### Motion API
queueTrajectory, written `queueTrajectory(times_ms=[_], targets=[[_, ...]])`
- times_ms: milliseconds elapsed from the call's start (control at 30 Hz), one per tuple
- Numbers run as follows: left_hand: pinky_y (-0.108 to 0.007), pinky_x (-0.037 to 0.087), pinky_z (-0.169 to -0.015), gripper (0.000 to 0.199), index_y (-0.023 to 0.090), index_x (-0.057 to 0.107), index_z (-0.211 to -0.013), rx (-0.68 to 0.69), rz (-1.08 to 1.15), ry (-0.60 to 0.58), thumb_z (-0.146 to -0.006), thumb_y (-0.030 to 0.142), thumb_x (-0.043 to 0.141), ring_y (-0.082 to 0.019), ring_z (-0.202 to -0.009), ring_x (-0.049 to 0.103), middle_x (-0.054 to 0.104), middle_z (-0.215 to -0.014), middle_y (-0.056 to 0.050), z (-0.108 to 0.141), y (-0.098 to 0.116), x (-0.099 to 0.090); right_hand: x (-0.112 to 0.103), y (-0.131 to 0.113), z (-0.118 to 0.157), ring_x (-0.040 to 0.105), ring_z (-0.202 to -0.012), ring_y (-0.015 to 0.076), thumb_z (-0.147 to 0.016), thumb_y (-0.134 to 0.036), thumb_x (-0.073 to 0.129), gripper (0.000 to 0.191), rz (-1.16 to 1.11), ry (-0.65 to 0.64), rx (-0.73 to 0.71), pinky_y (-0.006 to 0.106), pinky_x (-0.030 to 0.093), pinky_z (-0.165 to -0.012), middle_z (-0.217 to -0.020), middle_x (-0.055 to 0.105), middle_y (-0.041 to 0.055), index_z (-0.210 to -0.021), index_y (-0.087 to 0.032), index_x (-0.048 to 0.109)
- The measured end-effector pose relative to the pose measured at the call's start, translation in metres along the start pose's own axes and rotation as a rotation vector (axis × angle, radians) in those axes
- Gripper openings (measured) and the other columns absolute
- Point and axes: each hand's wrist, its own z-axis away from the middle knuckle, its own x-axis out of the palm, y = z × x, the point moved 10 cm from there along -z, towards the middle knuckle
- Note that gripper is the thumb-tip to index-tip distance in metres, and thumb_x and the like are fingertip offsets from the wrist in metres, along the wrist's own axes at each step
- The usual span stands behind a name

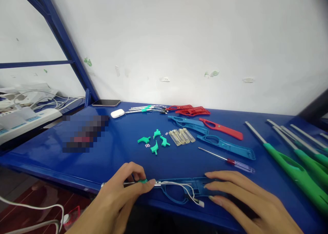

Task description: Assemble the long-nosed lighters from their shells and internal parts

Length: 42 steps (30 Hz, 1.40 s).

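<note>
A blue plastic handle shell (pixel 198 183), open side up, lies at the near edge of a blue table (pixel 102 162). Over its left end, the left hand (pixel 125 189) pinches a slim metal tube (pixel 157 184) with a green collar (pixel 142 181) between thumb and fingers. The right hand (pixel 246 193) is loosely spread, fingertips resting on the shell's right part, grasping nothing visible.

The shell looks light, stiff and rather slick, best held by its side walls. The tube seems light, rigid and smooth, apt to roll; the collar should give a surer grip. The white wires (pixel 180 184) look soft and fragile, better guided than tugged. They trail across the shell's loop to a small white connector (pixel 201 204), where they could get caught under an edge. The right fingers hide part of the shell.

Beyond the shell are green trigger pieces (pixel 154 148) and clear reservoirs (pixel 181 136). Beyond its right part lie a screwdriver (pixel 230 161), another blue shell half (pixel 228 147) and a red shell half (pixel 223 129). Well to its right are green-handled lighters (pixel 289 172); farthest beyond it, more wired metal tubes (pixel 143 109).
</note>
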Motion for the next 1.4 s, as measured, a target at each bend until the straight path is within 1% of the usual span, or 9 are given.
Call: queueTrajectory(times_ms=[100, 300, 500, 800, 933, 1067, 1167, 1267, 1400], targets=[[-0.013, 0.054, -0.074, 0.039, 0.029, 0.075, -0.118, 0.046, -0.008, -0.057, -0.104, 0.008, 0.045, -0.006, -0.075, 0.065, 0.063, -0.111, -0.003, 0.001, 0.005, 0.002, 0.000, -0.001, 0.000, 0.084, -0.095, 0.0142, -0.105, -0.051, 0.063, 0.025, 0.003, 0.001, -0.002, 0.019, 0.065, -0.089, -0.110, 0.085, -0.0046, -0.102, -0.037, 0.084], [-0.016, 0.056, -0.082, 0.059, 0.032, 0.068, -0.135, 0.147, -0.059, -0.016, -0.095, -0.002, 0.040, -0.009, -0.090, 0.067, 0.064, -0.116, -0.004, 0.005, 0.013, -0.002, -0.002, 0.001, -0.001, 0.084, -0.095, 0.0159, -0.105, -0.051, 0.063, 0.026, -0.010, -0.002, 0.023, 0.020, 0.066, -0.088, -0.109, 0.085, -0.0034, -0.100, -0.037, 0.084], [-0.020, 0.057, -0.093, 0.064, 0.034, 0.066, -0.138, 0.149, -0.103, -0.088, -0.091, -0.003, 0.041, -0.012, -0.098, 0.067, 0.067, -0.120, -0.004, 0.005, 0.012, 0.002, -0.001, 0.000, 0.000, 0.084, -0.093, 0.0177, -0.105, -0.052, 0.062, 0.030, -0.010, -0.008, 0.020, 0.021, 0.067, -0.085, -0.109, 0.085, -0.0010, -0.099, -0.036, 0.086], [-0.023, 0.055, -0.088, 0.066, 0.030, 0.062, -0.138, 0.234, -0.006, -0.129, -0.090, -0.008, 0.036, -0.014, -0.100, 0.064, 0.066, -0.117, -0.005, 0.002, 0.012, 0.006, -0.001, 0.000, 0.000, 0.084, -0.096, 0.0165, -0.106, -0.051, 0.062, 0.028, -0.022, -0.013, 0.032, 0.020, 0.066, -0.088, -0.110, 0.085, -0.0021, -0.100, -0.036, 0.085], [-0.025, 0.057, -0.089, 0.066, 0.030, 0.062, -0.137, 0.203, -0.026, -0.180, -0.089, -0.009, 0.037, -0.016, -0.104, 0.065, 0.066, -0.120, -0.006, 0.003, 0.011, 0.007, -0.001, 0.000, -0.001, 0.084, -0.095, 0.0171, -0.106, -0.052, 0.061, 0.030, -0.006, -0.013, 0.027, 0.021, 0.066, -0.087, -0.110, 0.085, -0.0019, -0.100, -0.037, 0.086], [-0.022, 0.058, -0.093, 0.059, 0.030, 0.064, -0.132, 0.190, -0.029, -0.161, -0.095, -0.006, 0.036, -0.015, -0.108, 0.068, 0.067, -0.122, -0.006, -0.001, 0.018, -0.001, -0.002, -0.002, -0.001, 0.084, -0.095, 0.0172, -0.107, -0.053, 0.059, 0.033, 0.000, -0.012, 0.029, 0.021, 0.067, -0.086, -0.109, 0.086, -0.0016, -0.099, -0.036, 0.086], [-0.018, 0.059, -0.091, 0.049, 0.029, 0.067, -0.124, 0.190, -0.070, -0.063, -0.096, -0.001, 0.042, -0.014, -0.107, 0.071, 0.069, -0.118, -0.005, -0.007, 0.027, -0.011, -0.002, -0.003, -0.002, 0.084, -0.094, 0.0168, -0.107, -0.053, 0.058, 0.034, -0.002, -0.010, 0.032, 0.021, 0.066, -0.086, -0.108, 0.086, -0.0019, -0.097, -0.036, 0.086], [-0.021, 0.060, -0.091, 0.037, 0.027, 0.067, -0.119, 0.179, -0.103, 0.043, -0.094, 0.005, 0.051, -0.017, -0.105, 0.072, 0.072, -0.114, -0.005, -0.012, 0.037, -0.018, -0.002, -0.004, -0.004, 0.084, -0.094, 0.0162, -0.107, -0.052, 0.059, 0.033, 0.002, -0.014, 0.032, 0.020, 0.066, -0.086, -0.108, 0.085, -0.0022, -0.096, -0.036, 0.086], [-0.028, 0.061, -0.091, 0.019, 0.025, 0.068, -0.112, 0.151, -0.076, 0.049, -0.100, 0.014, 0.058, -0.019, -0.100, 0.071, 0.071, -0.112, -0.005, -0.022, 0.042, -0.008, -0.001, -0.003, -0.006, 0.084, -0.093, 0.0152, -0.107, -0.053, 0.059, 0.033, -0.002, -0.025, 0.043, 0.018, 0.065, -0.087, -0.109, 0.085, -0.0023, -0.097, -0.036, 0.086]])
